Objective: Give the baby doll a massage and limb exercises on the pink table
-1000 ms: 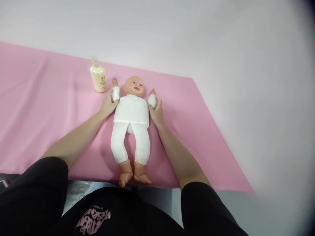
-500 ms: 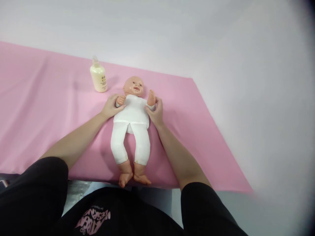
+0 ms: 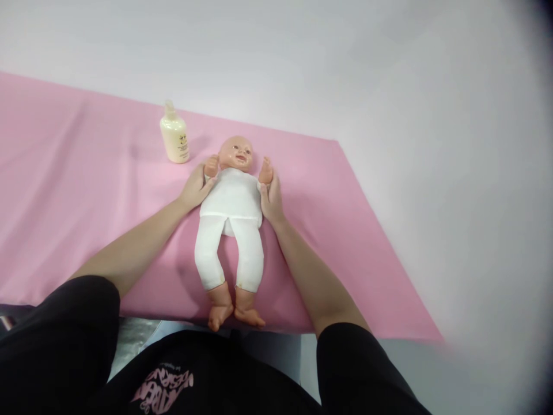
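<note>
While the doll (image 3: 231,213) lies face-up between them, left hand (image 3: 195,187) and right hand (image 3: 271,199) each clasp one arm

A cream lotion bottle (image 3: 175,140) stands upright on a pink cloth (image 3: 78,190) just beyond the left hand (image 3: 195,187), before a plain white wall (image 3: 345,63).

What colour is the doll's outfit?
White, top and leggings alike, on the doll; clear in the head view.
</note>
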`<state>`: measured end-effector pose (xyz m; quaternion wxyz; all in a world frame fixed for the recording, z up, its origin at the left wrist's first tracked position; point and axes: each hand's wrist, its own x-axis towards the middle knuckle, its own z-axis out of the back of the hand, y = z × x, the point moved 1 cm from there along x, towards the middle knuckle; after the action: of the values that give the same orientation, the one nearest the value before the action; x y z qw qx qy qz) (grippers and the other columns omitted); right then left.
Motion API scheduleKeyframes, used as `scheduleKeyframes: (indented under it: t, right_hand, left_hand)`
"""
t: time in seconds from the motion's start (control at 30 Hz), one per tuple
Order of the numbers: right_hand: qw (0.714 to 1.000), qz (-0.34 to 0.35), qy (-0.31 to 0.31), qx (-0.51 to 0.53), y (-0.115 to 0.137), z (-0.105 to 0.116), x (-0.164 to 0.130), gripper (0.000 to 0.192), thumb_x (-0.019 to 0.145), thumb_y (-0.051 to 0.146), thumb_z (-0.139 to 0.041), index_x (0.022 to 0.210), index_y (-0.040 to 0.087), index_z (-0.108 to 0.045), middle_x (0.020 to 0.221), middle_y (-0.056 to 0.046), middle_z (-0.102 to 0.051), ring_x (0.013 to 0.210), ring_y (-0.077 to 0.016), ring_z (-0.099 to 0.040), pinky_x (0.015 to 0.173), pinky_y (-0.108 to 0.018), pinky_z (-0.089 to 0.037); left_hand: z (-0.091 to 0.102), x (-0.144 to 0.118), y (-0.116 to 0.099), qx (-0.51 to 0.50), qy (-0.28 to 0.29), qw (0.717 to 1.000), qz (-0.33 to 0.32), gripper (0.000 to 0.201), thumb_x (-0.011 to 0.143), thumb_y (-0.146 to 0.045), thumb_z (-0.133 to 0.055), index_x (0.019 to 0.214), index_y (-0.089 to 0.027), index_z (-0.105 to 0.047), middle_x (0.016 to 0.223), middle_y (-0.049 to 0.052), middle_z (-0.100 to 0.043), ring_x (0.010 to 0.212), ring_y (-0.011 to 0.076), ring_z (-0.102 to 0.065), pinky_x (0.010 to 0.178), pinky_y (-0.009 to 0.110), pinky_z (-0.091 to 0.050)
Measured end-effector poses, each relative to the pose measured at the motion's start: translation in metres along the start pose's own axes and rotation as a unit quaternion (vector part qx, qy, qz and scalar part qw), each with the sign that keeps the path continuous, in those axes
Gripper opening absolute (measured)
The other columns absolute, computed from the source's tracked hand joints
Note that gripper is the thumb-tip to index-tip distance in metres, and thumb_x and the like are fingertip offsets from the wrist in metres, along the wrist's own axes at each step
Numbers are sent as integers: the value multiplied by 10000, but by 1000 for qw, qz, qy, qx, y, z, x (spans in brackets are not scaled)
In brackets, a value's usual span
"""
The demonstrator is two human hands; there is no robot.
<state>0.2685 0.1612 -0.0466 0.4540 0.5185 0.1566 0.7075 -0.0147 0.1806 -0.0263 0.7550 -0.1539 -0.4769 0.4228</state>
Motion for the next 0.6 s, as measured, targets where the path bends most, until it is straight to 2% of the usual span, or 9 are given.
scheduleKeyframes:
  t: [0.07,0.13,0.2,0.27,0.33,0.43,0.6]
  right_hand:
    - [999,-31,-7,-4,-6,-1,1,820,1065,717,-300,1719,235,-192,1792,-164,-331,1691,-290,-308,1392,-595,-278]
    - [999,-49,-12,-11,-15,-3,2,835,1066,696,-305,1733,224,-133,1816,-171,-271,1709,-297,-259,1396,-630,-241]
    - [998,-52,-13,-23,-23,-4,2,814,1069,665,-306,1738,237,-127,1819,-155,-268,1709,-293,-255,1405,-632,-208]
    - [998,-55,-13,-34,-28,-4,1,781,1071,623,-314,1740,252,-155,1810,-138,-296,1696,-285,-282,1412,-615,-201]
    - [997,-66,-7,-38,-31,-3,1,762,1066,567,-346,1738,241,-193,1793,-144,-331,1672,-287,-326,1406,-602,-236]
    - [994,-103,-5,-39,-34,-2,1,753,1043,523,-423,1709,200,-289,1735,-176,-424,1623,-309,-399,1375,-616,-305]
    - [991,-133,6,-16,-37,2,2,662,1045,581,-484,1621,260,-430,1652,-143,-548,1555,-313,-496,1324,-644,-379]
  left_hand:
    - [-2,0,6,-15,3,1000,-8,815,1040,-739,-480,1595,-144,-433,1642,247,-522,1574,377,-477,1345,552,-343]
    - [-4,0,15,-26,2,1000,7,899,1044,-760,-460,1687,-156,-289,1750,249,-375,1661,369,-346,1388,549,-251]
    - [-6,0,26,-30,-3,999,33,952,1042,-760,-465,1724,-152,-196,1790,256,-289,1698,369,-260,1403,556,-199]
    - [-7,0,36,-30,-9,998,50,963,1043,-748,-471,1734,-146,-174,1802,258,-254,1713,373,-209,1409,559,-168]
    - [-8,0,43,-28,-10,998,59,940,1044,-731,-483,1729,-148,-211,1796,255,-274,1709,380,-217,1409,565,-164]
    - [-8,2,47,-20,1,997,79,873,1047,-693,-512,1693,-140,-315,1734,264,-391,1664,404,-320,1391,606,-201]
    - [-7,3,47,-4,16,993,121,792,1040,-656,-539,1632,-140,-439,1591,258,-572,1543,434,-499,1328,670,-317]
